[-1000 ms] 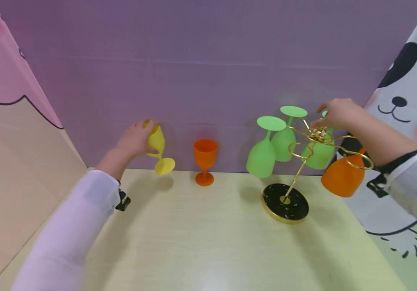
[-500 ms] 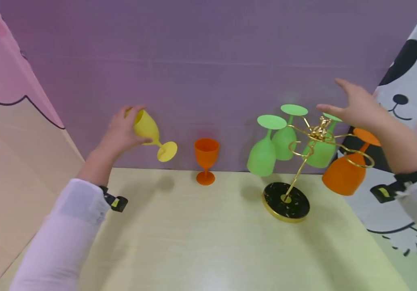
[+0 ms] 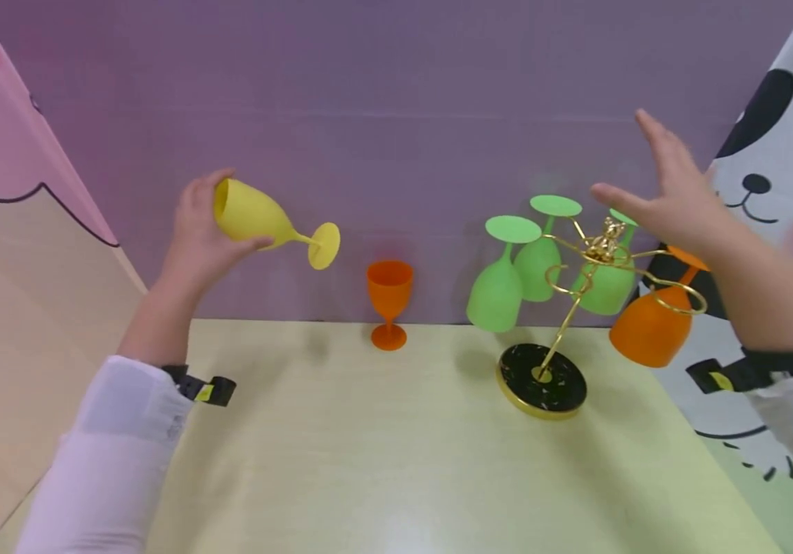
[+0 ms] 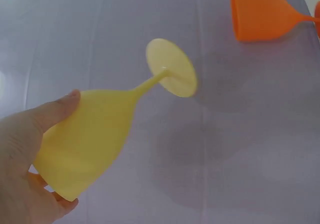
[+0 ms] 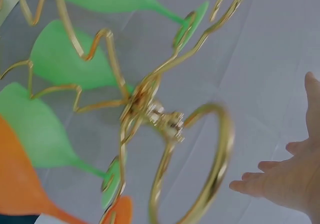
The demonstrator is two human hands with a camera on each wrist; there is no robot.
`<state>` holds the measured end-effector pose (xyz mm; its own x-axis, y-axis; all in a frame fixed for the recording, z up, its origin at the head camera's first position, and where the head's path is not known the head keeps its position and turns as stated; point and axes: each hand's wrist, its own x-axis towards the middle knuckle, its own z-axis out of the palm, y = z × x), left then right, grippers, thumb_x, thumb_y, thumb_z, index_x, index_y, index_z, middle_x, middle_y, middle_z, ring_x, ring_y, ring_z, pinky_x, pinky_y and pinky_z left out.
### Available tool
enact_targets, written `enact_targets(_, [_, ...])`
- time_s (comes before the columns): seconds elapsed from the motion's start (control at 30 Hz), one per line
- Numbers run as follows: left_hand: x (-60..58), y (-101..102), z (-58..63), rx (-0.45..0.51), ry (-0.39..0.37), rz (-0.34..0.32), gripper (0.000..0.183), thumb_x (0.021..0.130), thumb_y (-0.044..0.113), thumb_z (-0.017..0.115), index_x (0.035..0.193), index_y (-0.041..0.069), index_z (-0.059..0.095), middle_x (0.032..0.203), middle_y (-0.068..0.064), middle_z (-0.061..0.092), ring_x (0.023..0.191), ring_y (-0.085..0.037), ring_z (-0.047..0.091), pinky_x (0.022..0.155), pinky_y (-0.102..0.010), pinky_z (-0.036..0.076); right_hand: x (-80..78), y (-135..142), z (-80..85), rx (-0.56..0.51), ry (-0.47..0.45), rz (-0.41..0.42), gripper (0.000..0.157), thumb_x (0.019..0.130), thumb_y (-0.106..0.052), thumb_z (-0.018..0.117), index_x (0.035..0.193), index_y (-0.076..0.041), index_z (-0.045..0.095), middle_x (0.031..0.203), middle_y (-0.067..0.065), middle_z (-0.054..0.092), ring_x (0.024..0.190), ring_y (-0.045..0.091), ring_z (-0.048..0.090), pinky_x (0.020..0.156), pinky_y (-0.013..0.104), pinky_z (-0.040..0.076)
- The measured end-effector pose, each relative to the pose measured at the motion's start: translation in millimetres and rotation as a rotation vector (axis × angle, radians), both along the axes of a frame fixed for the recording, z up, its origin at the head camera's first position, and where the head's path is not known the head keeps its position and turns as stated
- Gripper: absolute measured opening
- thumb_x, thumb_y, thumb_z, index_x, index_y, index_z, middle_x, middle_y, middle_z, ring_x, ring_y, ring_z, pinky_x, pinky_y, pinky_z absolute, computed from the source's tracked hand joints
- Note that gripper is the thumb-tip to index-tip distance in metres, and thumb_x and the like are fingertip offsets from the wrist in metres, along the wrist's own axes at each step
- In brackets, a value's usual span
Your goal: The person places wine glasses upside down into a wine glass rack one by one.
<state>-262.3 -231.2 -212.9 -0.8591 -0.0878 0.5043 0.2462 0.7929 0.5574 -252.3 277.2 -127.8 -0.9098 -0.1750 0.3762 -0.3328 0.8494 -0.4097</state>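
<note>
The left grip (image 3: 198, 235) is clamped round the bowl of a yellow goblet (image 3: 254, 214), fingers on the far side and thumb beneath, holding it above the far left corner of the worktop (image 3: 382, 446). The goblet lies almost on its side, mouth to the palm, foot pointing right; its smooth, tapering bowl could slip if the fingers slacken. To its right, an orange goblet (image 3: 390, 285) stands upright near the middle of the far edge, touching nothing but the worktop; a low pass rightward with that leading foot might knock it over. Farther right, by the far edge, a gold rack (image 3: 564, 327) rises from a round black base (image 3: 524, 369). Three green goblets (image 3: 495, 298) hang mouth-down on it, and a second orange one, the hung orange goblet (image 3: 651, 327), hangs toward the right edge. At least one loop (image 5: 225, 144) is bare in the right wrist view. A foot catching on a loop could, I judge, swing the hanging goblets together or unbalance the narrow stand. Rightmost, the right grip (image 3: 683, 204) is above the rack, empty, thumb and fingers wide apart; lowered carelessly, it could bump the hung orange goblet's foot and jolt it off its loop.
</note>
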Motion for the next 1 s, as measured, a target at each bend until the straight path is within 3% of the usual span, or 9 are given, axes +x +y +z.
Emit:
enact_targets(0.17, [7.0, 10.8, -0.1, 0.163, 0.056, 0.002, 0.094, 0.069, 0.036, 0.078, 0.142, 0.034, 0.02, 0.148, -0.003, 0.017, 0.132, -0.022, 0.02, 0.106, -0.048, 0.03, 10.3, -20.9, -3.5, -0.107, 0.043, 0.074, 0.084, 0.087, -0.039, 0.057, 0.141, -0.045, -0.009, 0.151, -0.01, -0.014, 0.136, 0.018, -0.012, 0.104, 0.062, -0.014])
enact_targets(0.23, [8.5, 16.7, -0.9, 0.228, 0.087, -0.009, 0.094, 0.067, 0.037, 0.079, 0.141, 0.036, 0.022, 0.146, -0.002, 0.021, 0.13, -0.018, 0.024, 0.106, -0.043, 0.03, 14.4, -29.9, -6.3, -0.156, 0.059, 0.113, 0.085, 0.087, -0.037, 0.058, 0.142, -0.043, -0.007, 0.152, -0.01, -0.013, 0.136, 0.018, -0.009, 0.107, 0.061, -0.006])
enact_targets(0.43, [13.8, 37.0, -7.1, 0.415, 0.154, -0.095, 0.095, 0.064, 0.034, 0.082, 0.139, 0.032, 0.025, 0.139, 0.0, 0.031, 0.121, -0.015, 0.036, 0.097, -0.036, 0.04, 28.5, -52.1, -18.0, -0.269, 0.124, 0.264, 0.087, 0.086, -0.028, 0.061, 0.145, -0.034, -0.002, 0.153, -0.007, -0.004, 0.137, 0.014, 0.0, 0.113, 0.05, 0.001])
enact_targets(0.6, [21.0, 53.8, -15.8, 0.593, 0.138, -0.179, 0.093, 0.066, 0.032, 0.081, 0.138, 0.034, 0.023, 0.139, 0.001, 0.034, 0.113, -0.015, 0.04, 0.087, -0.034, 0.044, 40.1, -70.2, -31.0, -0.42, 0.178, 0.424, 0.088, 0.084, -0.019, 0.063, 0.146, -0.026, 0.001, 0.153, 0.0, 0.001, 0.137, 0.016, 0.004, 0.113, 0.049, 0.001])
enact_targets(0.7, [25.9, 63.0, -21.8, 0.706, 0.122, -0.228, 0.09, 0.067, 0.03, 0.081, 0.137, 0.034, 0.024, 0.136, 0.0, 0.035, 0.11, -0.017, 0.04, 0.085, -0.032, 0.044, 46.6, -83.2, -41.9, -0.585, 0.193, 0.546, 0.091, 0.081, -0.012, 0.065, 0.147, -0.02, 0.003, 0.153, 0.005, 0.002, 0.138, 0.021, 0.006, 0.113, 0.051, 0.001])
enact_targets(0.83, [33.7, 73.8, -31.2, 0.834, 0.081, -0.284, 0.086, 0.07, 0.028, 0.078, 0.137, 0.035, 0.025, 0.133, -0.002, 0.034, 0.112, -0.02, 0.039, 0.091, -0.036, 0.041, 53.9, -99.4, -60.7, -0.799, 0.186, 0.678, 0.093, 0.078, -0.01, 0.068, 0.146, -0.016, 0.005, 0.153, 0.009, 0.005, 0.137, 0.025, 0.009, 0.112, 0.052, 0.001])
enact_targets(1.0, [42.8, 85.5, -46.5, 0.997, 0.027, -0.384, 0.077, 0.078, 0.024, 0.072, 0.138, 0.032, 0.023, 0.132, -0.004, 0.033, 0.115, -0.022, 0.04, 0.099, -0.034, 0.039, 57.2, -112.1, -86.9, -0.947, 0.175, 0.761, 0.098, 0.076, -0.018, 0.074, 0.147, -0.019, 0.005, 0.152, 0.008, 0.008, 0.136, 0.026, 0.012, 0.113, 0.05, 0.006])
